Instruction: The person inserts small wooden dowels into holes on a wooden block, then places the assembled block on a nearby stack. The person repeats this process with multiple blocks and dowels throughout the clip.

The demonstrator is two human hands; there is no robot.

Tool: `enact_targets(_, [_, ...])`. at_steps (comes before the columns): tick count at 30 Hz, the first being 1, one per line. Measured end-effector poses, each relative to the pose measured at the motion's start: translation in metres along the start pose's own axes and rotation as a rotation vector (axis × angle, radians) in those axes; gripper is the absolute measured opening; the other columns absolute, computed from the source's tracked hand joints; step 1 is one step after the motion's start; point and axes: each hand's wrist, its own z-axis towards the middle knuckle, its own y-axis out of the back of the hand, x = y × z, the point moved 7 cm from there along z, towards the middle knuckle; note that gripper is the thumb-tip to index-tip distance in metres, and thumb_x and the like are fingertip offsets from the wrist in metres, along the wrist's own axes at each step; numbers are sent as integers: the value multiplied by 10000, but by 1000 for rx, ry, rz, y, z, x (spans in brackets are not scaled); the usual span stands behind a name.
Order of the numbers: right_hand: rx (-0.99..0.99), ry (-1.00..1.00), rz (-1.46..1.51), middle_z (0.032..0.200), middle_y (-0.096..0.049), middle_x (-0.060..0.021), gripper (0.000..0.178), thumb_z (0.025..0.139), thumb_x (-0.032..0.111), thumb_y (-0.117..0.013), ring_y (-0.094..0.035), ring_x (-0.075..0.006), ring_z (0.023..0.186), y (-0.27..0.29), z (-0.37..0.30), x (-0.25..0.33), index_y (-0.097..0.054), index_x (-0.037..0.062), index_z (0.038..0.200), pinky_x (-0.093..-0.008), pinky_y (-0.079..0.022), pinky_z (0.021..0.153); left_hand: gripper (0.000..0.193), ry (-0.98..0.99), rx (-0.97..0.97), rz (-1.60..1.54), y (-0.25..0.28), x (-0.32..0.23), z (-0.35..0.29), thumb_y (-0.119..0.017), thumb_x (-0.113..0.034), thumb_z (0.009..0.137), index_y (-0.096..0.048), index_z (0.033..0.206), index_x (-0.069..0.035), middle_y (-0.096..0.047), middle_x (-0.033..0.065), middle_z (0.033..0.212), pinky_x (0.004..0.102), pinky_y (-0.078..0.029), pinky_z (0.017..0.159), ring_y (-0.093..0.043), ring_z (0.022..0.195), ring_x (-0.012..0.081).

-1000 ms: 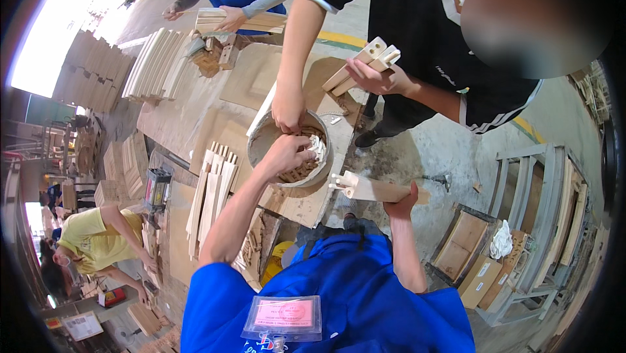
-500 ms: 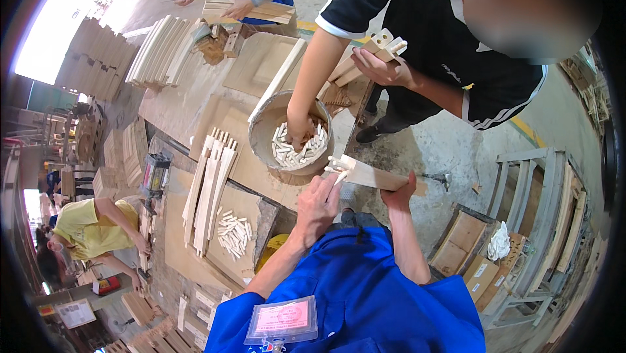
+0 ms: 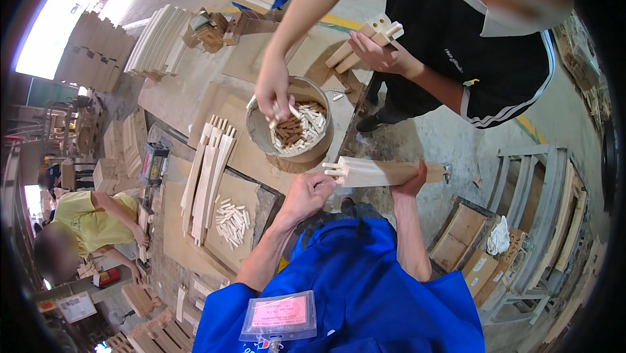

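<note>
My right hand (image 3: pixel 409 182) is wrapped around the far right end of pale wooden bars (image 3: pixel 378 173), held together level in front of me. Short wooden dowels (image 3: pixel 333 169) stick out of their left end. Right beside those dowels, my left hand (image 3: pixel 308 198) has its fingers pinched together against the end of the bars; what lies in the pinch is hidden by the fingers. Just beyond, a grey bucket (image 3: pixel 253 132) holds many loose dowels (image 3: pixel 306 124). A co-worker's hand (image 3: pixel 274 95) is over it with dowels in the fingers.
Left of the bucket, dowelled bars (image 3: pixel 208 180) lie on the board-topped table beside a pile of loose dowels (image 3: pixel 233 224). The co-worker's other hand (image 3: pixel 385 56) holds more bars. Stacked bars (image 3: pixel 156 43) stand farther back. A wooden rack (image 3: pixel 531 190) and boxes (image 3: pixel 482 271) are at right.
The co-worker's hand has come up out of the bucket with dowels. My bars have turned more level, and my left hand has shifted slightly left and down.
</note>
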Motion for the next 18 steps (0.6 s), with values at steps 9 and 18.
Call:
enact_targets(9, [-57, 45, -2, 1140, -536, -113, 654, 854, 457, -676, -607, -312, 976, -11, -17, -1, -411, 140, 1360, -494, -534, 868, 211, 152, -228, -514, -10, 24, -4, -617, -203, 1008, -686, 945, -13, -535, -65, 683, 214, -269, 485, -389, 549, 18])
enact_targets(18, [-60, 193, -132, 1055, -608, -169, 647, 838, 480, -670, -612, -333, 984, -13, -45, 24, -463, 65, 1290, -488, -498, 916, 220, 197, -71, -756, -11, 35, -24, -615, -249, 1013, -677, 1060, -43, -496, -75, 676, 199, -249, 462, -350, 513, 16])
